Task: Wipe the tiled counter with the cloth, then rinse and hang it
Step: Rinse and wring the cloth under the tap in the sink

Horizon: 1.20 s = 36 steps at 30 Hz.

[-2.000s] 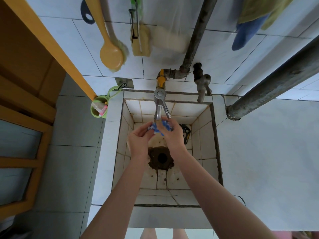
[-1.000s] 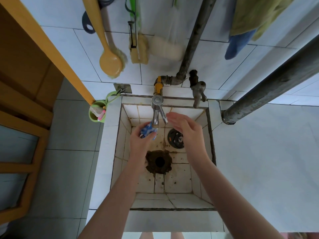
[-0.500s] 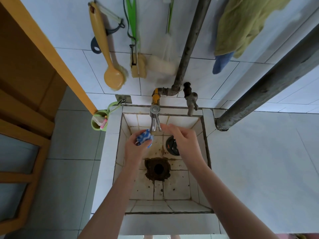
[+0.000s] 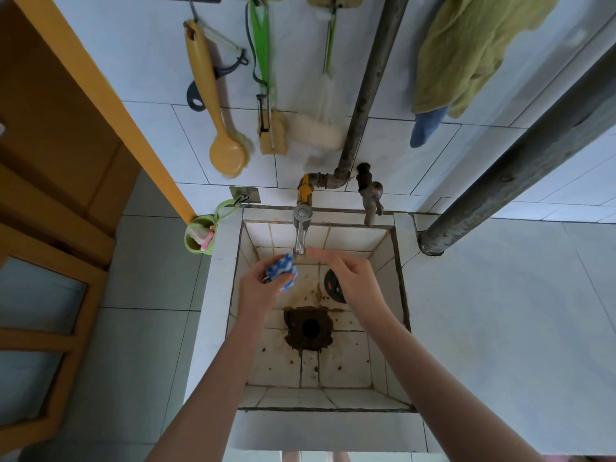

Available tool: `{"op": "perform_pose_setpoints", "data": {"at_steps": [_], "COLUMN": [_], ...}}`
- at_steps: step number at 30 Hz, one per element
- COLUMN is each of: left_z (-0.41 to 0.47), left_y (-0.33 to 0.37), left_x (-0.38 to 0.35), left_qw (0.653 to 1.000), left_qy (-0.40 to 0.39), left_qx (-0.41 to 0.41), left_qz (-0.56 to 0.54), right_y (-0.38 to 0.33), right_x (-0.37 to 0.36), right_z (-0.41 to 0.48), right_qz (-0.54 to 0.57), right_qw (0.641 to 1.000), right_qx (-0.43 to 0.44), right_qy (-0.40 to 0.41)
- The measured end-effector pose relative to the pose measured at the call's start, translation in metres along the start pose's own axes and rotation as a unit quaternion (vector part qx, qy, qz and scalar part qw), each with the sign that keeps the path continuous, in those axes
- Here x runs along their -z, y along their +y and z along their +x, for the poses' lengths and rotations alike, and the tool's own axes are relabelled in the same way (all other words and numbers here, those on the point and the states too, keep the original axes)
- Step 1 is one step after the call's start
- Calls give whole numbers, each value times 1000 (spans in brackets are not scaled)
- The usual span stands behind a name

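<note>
Two hands are hovering over the tiled sink (image 4: 383, 248) right now, and you're gripping the blue-and-white cloth (image 4: 281, 272) balled up in your left hand (image 4: 263, 288), fingers curled tight around it so it's bunched with no real long axis to speak of. It's sitting just below and left of the tap (image 4: 301, 233) spout, practically touching it. Your right hand (image 4: 350, 278) is holding nothing, fingers loosely extended, with the fingertips (image 4: 311, 252) reaching toward the spout tip from the right, so that's the hand closer to working the tap. Looks like you're wrapping up the rinse, and hanging comes next, probably up on the wall by the green towel (image 4: 466, 51). Can't tell if water's running, it's too hard to make out, and most of the cloth is hiding inside your fist.
</note>
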<state>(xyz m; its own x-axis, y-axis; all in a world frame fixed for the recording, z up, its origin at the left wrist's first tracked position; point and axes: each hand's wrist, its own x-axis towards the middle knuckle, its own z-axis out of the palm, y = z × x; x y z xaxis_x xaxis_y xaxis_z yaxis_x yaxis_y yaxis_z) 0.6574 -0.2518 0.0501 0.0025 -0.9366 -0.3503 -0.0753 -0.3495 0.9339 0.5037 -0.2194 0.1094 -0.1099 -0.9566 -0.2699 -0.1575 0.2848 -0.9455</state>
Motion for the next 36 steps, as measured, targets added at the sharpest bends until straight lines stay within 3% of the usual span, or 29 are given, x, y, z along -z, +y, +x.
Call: {"op": "perform_pose_setpoints", "data": {"at_steps": [3, 7, 10, 15, 19, 26, 29, 33, 36], "left_z": [-7, -20, -27, -40, -48, -54, -52, -51, -51], "left_y": [4, 9, 11, 9, 10, 17, 16, 14, 8], "left_x": [2, -6, -12, -6, -6, -11, -7, -5, -2], "left_qw": [997, 988, 985, 976, 979, 991, 994, 993, 993], "left_qy": [-45, -99, -113, -112, -77, -82, -78, -94, -79], "left_qx": [46, 116, 133, 172, 167, 106, 77, 70, 82], "left_qz": [-31, -31, -17, -78, -87, -10, 30, 19, 26], "right_y": [23, 39, 47, 58, 58, 50, 52, 58, 60], "right_x": [-4, -15, -22, -20, -19, -16, -9, -7, -7], "right_z": [1, -5, -10, -14, -18, -11, -11, -9, -6], "right_qz": [-16, -33, 12, -45, -20, 141, 99, 17, 37], "right_qw": [998, 986, 993, 995, 997, 974, 983, 995, 992], "right_qx": [-41, -6, -16, -4, -22, -170, -130, -77, -90], "right_qy": [-39, -164, -119, -86, -72, -44, -83, -66, -75]}}
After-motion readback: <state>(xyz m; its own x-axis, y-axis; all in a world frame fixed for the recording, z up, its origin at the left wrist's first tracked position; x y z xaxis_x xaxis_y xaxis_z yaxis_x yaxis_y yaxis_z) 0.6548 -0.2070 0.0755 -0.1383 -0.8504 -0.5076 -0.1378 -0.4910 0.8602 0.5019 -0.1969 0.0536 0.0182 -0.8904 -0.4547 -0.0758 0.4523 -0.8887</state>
